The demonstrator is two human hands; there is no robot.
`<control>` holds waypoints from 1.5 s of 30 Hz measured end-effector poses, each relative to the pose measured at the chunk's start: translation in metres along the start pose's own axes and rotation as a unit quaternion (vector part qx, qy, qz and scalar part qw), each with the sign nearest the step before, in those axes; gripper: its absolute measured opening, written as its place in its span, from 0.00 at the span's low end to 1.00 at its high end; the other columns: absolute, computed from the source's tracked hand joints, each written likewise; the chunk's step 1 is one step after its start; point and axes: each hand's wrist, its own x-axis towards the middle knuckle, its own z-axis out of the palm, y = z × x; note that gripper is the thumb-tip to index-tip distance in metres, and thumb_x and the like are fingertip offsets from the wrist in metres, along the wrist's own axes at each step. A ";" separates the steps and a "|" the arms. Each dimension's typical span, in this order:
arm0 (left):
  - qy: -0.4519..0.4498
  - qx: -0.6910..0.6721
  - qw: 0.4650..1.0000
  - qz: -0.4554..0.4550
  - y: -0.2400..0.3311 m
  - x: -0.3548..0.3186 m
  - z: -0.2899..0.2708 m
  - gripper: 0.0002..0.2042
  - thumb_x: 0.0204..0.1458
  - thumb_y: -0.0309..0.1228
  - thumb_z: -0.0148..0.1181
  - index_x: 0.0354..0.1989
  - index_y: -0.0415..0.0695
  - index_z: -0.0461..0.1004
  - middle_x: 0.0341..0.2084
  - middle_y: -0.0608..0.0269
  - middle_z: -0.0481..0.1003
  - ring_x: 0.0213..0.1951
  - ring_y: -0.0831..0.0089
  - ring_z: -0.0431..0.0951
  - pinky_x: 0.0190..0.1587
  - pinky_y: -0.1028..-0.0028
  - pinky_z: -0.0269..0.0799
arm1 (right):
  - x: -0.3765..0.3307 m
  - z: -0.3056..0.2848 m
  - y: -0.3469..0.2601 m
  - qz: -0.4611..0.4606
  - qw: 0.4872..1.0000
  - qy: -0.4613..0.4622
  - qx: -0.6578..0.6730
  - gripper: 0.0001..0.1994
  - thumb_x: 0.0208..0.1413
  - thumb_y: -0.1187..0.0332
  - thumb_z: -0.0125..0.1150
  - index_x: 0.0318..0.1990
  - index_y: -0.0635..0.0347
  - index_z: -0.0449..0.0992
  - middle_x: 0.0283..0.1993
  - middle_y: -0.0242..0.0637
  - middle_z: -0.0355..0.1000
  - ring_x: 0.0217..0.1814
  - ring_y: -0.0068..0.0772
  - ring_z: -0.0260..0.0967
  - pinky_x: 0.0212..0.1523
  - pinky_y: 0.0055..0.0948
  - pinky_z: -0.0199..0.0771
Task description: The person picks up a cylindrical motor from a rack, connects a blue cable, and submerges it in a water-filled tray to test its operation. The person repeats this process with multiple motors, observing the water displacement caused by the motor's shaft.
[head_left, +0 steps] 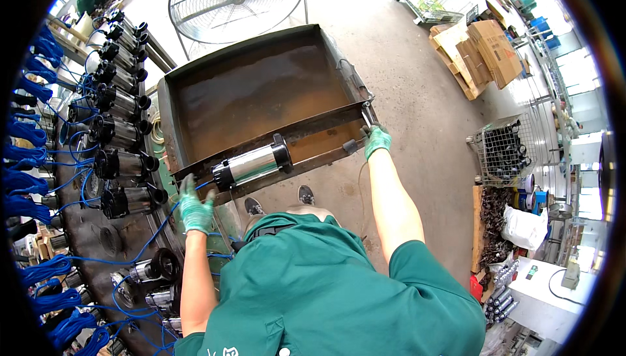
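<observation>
"So, what's there?"
"A dark tank (171,121) holding murky liquid (261,92); along its six o'clock side lies a silver cylinder (251,164)"
"How would it handle?"
"Likely heavy, rigid, slippery if wet; better held by its black ends (282,154)"
"And the hands?"
"Left hand (195,210) at seven o'clock, fingers spread, holding nothing; right hand (377,141) at four, against a metal piece (368,117), how tightly I can't tell"

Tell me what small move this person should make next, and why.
Perhaps bring the left hand to the silver cylinder to steady it: that hand is open beside it, while the cylinder lies along the near side of the tank and the right hand is away at the tank's right end.
</observation>
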 end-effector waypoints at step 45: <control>-0.068 -0.436 0.879 -0.181 -0.001 -0.014 -0.169 0.08 0.68 0.34 0.60 0.43 0.43 0.78 0.23 0.75 0.66 0.23 0.85 0.65 0.25 0.75 0.80 | -0.145 0.089 0.023 -0.252 0.675 -0.476 -0.504 0.13 0.58 0.74 0.58 0.50 0.63 0.76 0.51 0.51 0.75 0.51 0.51 0.77 0.54 0.43 0.77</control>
